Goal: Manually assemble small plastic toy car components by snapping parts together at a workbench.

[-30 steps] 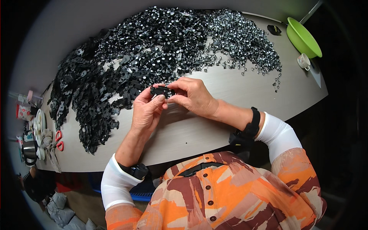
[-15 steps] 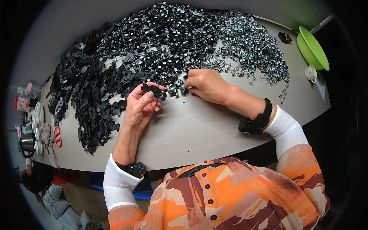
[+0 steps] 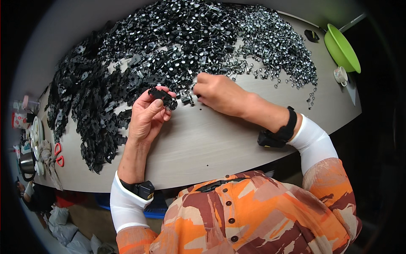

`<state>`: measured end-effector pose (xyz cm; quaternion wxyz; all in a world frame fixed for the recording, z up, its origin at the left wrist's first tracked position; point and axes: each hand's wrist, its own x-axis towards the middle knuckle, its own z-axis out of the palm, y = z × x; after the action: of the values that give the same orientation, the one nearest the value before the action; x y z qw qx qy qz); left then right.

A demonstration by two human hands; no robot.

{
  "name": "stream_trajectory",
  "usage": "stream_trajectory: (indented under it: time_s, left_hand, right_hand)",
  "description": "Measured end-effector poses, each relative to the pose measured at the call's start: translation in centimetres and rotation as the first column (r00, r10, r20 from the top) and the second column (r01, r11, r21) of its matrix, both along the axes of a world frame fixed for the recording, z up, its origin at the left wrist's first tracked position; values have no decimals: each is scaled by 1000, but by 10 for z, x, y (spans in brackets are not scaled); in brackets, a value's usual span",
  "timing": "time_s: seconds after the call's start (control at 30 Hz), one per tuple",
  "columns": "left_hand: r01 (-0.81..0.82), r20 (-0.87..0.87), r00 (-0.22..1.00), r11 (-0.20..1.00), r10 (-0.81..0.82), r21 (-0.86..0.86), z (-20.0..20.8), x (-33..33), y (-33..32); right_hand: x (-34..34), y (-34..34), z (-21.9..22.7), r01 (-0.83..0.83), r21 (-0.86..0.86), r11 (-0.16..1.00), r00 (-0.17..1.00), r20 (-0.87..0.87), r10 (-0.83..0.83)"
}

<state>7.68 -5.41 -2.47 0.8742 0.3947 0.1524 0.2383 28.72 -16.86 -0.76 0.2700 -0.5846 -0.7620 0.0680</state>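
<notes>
The left hand pinched a small black plastic chassis piece with wheels above the pale wooden table, while the right hand curled into the heap of black-and-silver wheel axles — fingertips hidden, grip unclear. Judging by the large pile of loose black parts, most work remained.

right hand fingertips hidden among small parts, left-edge clutter too small to identify

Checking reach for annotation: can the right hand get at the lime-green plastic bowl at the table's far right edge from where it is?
Probably yes. The right hand rests at the pile's edge, and bare tabletop leads toward the lime-green plastic bowl; only scattered small metal parts lie between.
</notes>
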Motion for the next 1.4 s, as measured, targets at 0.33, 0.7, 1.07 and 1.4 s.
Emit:
stream_trajectory:
  time_s: [0.33,0.7,1.07,1.4]
  left_hand:
    - [-59,-30,998,996,61,64,-5,11,-20]
    - [-176,-75,975,932,209,316,-4,12,-28]
    - [-132,-137,959,821,247,555,-1,12,-34]
    - [-114,-165,971,944,171,310,7,7,-32]
  right_hand:
    - [-31,3,25,36,-86,996,201,-975,-92]
    - [-33,11,18,105,185,977,939,-343,-36]
    - [-45,12,23,90,171,981,969,-243,-46]
    - [-37,11,25,30,269,963,985,-169,17]
